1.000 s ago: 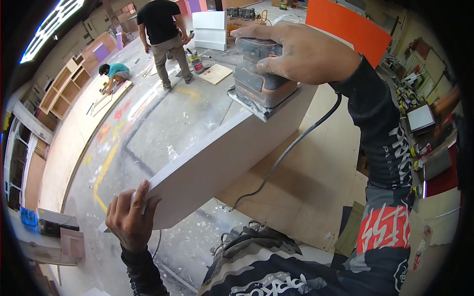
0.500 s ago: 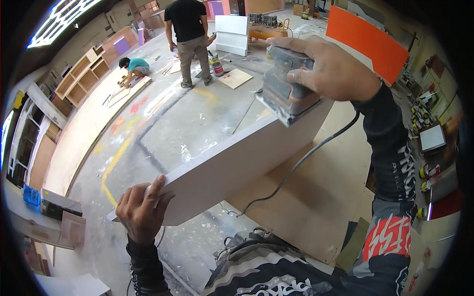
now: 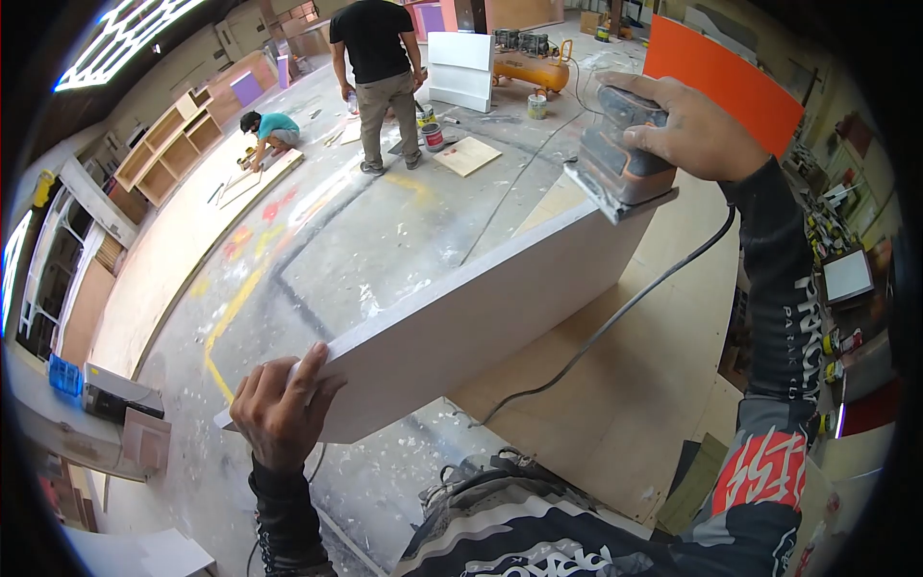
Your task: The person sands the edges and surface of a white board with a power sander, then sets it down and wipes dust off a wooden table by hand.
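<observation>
So, L hand (image 3: 281,406) fingers pinch white board (image 3: 481,327) at near end; R hand (image 3: 710,127), fingers curled, grips sander (image 3: 623,171) (grey cord (image 3: 660,280) below) atop far end.

- Electric sander (image 3: 615,162): dark grey with dull orange trim, dusted pale
- Board (image 3: 490,308): plain white, the broad face reading greyer than the top edge
- Power cord (image 3: 615,327): dark grey
- Jersey (image 3: 784,255): black sleeves, white lettering, red block on the right one, grey-and-black camo-ish swirls (pretty loud tbh)
- Plywood sheet (image 3: 586,418): light tan
- Concrete floor (image 3: 423,231): grey, yellow line, dark band, red smudges, white flecks
- Panel (image 3: 721,77): solid bright orange
- Air compressor (image 3: 529,70): yellowy-orange tank
- Co-workers' clothes: black T-shirt (image 3: 373,43), khaki trousers (image 3: 386,106), teal top (image 3: 279,128)
</observation>
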`<state>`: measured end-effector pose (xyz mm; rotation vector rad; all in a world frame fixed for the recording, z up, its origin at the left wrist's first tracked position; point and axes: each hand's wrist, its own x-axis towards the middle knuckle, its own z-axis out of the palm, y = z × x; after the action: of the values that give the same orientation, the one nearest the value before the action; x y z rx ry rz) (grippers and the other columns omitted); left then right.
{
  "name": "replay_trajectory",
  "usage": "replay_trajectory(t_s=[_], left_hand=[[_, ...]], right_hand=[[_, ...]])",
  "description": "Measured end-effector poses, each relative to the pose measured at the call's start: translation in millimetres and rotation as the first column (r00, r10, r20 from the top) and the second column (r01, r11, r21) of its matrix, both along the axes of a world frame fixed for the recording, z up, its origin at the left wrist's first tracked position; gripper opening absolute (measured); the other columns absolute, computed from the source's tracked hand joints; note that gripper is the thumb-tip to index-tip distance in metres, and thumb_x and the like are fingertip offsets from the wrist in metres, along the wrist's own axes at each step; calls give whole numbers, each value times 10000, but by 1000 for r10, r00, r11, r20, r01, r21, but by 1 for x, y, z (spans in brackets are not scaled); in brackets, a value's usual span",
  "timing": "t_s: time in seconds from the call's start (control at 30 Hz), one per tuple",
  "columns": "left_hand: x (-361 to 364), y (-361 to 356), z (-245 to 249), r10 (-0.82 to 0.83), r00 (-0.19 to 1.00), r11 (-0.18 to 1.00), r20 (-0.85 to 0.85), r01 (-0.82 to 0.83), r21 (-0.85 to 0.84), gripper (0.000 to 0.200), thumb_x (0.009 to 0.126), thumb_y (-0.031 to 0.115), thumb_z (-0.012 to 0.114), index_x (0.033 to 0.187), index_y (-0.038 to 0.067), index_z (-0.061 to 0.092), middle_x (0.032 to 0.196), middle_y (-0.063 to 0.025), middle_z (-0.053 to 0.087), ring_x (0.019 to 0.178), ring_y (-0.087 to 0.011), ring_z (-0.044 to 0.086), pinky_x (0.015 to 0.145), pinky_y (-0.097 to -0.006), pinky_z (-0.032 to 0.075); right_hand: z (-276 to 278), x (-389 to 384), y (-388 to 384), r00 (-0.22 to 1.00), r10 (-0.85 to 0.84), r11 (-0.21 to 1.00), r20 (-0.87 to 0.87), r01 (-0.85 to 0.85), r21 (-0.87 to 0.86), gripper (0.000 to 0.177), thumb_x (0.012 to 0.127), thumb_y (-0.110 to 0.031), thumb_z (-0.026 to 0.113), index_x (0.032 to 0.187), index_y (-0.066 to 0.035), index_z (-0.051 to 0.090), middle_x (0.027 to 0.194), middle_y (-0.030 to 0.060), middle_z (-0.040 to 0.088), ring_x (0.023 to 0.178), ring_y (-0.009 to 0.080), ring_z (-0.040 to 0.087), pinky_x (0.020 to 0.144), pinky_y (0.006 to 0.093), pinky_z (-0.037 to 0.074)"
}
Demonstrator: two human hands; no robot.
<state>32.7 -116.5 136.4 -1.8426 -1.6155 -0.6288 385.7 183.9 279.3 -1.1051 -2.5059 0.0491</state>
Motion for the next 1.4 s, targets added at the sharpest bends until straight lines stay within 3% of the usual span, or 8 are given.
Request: replay_trajectory(t_s=[0.07,0.2,0.6,0.67,0.83,0.9,1.07,1.4], left_hand=[[-2,-1,-2,16,1000,1000,5,-16,3,525,635,227,843,1137,162,702,762,-41,630,641,-190,602,585,-331,475],[-2,-3,-1,-4,1000,1000,17,4,-12,567,609,147,845,1153,128,686,757,-66,628,634,-224,599,576,-340,483],[2,-3,0,6,999,1000,33,-5,-31,587,589,158,850,1153,140,688,757,-59,637,636,-221,598,577,-342,483],[3,-1,3,14,999,999,39,-13,-36,586,587,158,850,1150,138,688,758,-60,638,636,-222,599,577,-343,484],[-2,2,1,-25,999,1000,36,26,-8,567,601,153,843,1146,134,690,755,-61,639,635,-222,598,581,-341,483],[-2,2,2,-19,999,1000,38,19,-10,553,607,155,840,1140,132,693,753,-61,639,635,-221,599,582,-339,482],[-2,1,-6,-16,999,1000,35,15,8,519,615,166,838,1116,125,705,747,-61,640,636,-218,600,583,-335,478],[1,9,6,-5,1000,1000,22,4,27,495,647,258,837,1123,186,722,736,-38,613,613,-174,580,552,-322,455]], right_hand=[[3,6,6,996,-88,992,11,88,-86,569,846,-148,647,1399,-161,512,1107,188,621,942,261,630,898,338,497],[-3,30,38,988,-120,981,94,104,163,573,842,-290,674,1390,-210,527,1058,197,675,873,281,668,839,324,525],[4,-2,-13,997,-34,999,72,37,-32,595,806,-125,633,1388,-133,512,1189,172,607,1045,261,600,956,338,465],[2,-5,-17,994,74,985,-83,-86,-147,590,809,-133,630,1388,-150,516,1186,167,603,1052,263,593,956,348,465],[2,9,-5,1000,13,996,-2,-13,-84,592,808,-151,636,1388,-145,517,1194,155,588,1074,250,578,974,343,450],[-1,23,10,1000,0,998,-4,0,55,592,828,-164,675,1392,-98,509,1054,181,666,867,223,653,842,324,517],[-11,34,20,991,-45,999,-124,44,-9,578,832,-151,666,1386,-89,513,1003,154,662,841,210,644,827,306,513],[4,-30,-43,989,100,991,-108,-109,-83,573,826,-173,625,1387,-134,514,1059,224,628,924,311,637,876,368,506]])
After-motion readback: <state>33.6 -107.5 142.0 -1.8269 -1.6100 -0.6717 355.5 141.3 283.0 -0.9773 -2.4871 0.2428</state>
